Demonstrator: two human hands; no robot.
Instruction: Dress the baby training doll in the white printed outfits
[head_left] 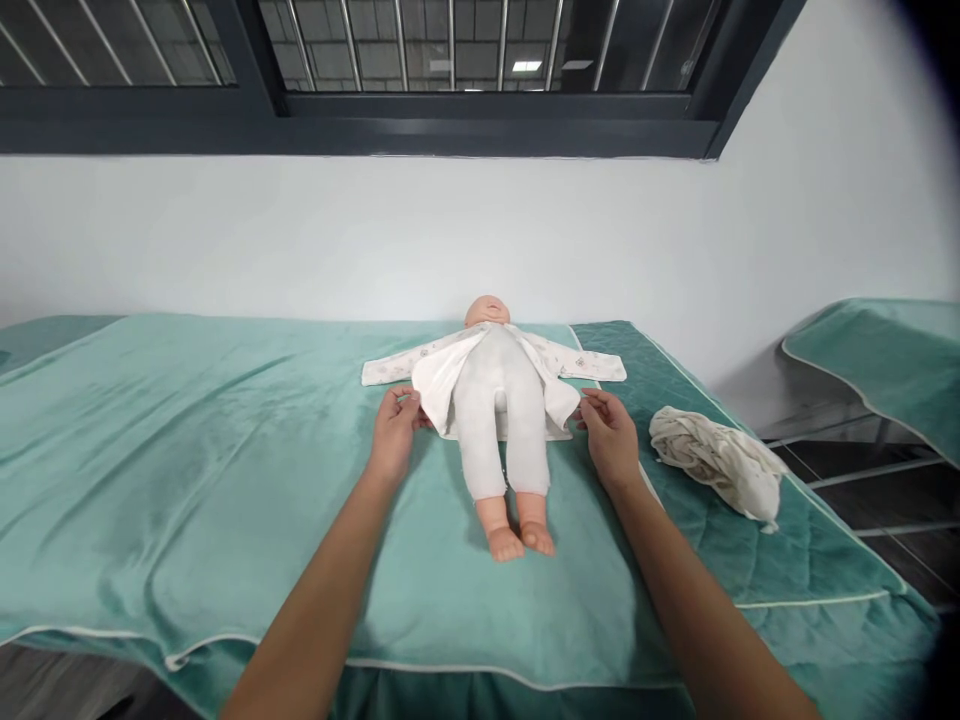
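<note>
A baby doll (pixel 499 400) lies on its back on a green cover, head toward the wall and bare feet toward me. Under its body and spread out at both sides is a white patterned top (pixel 442 380), its front open and its sleeves stretched out left and right. My left hand (pixel 399 425) pinches the lower left front edge of the top. On the other side, my right hand (pixel 606 425) is closed on the lower right front edge. The doll's torso and legs are white, and neither hand touches them.
A crumpled cream cloth (pixel 718 462) lies to the right on the darker quilted part of the bed (pixel 802 550). The green cover (pixel 225 480) has folds at the left. Behind are a white wall and a barred window; metal rails show at the far right.
</note>
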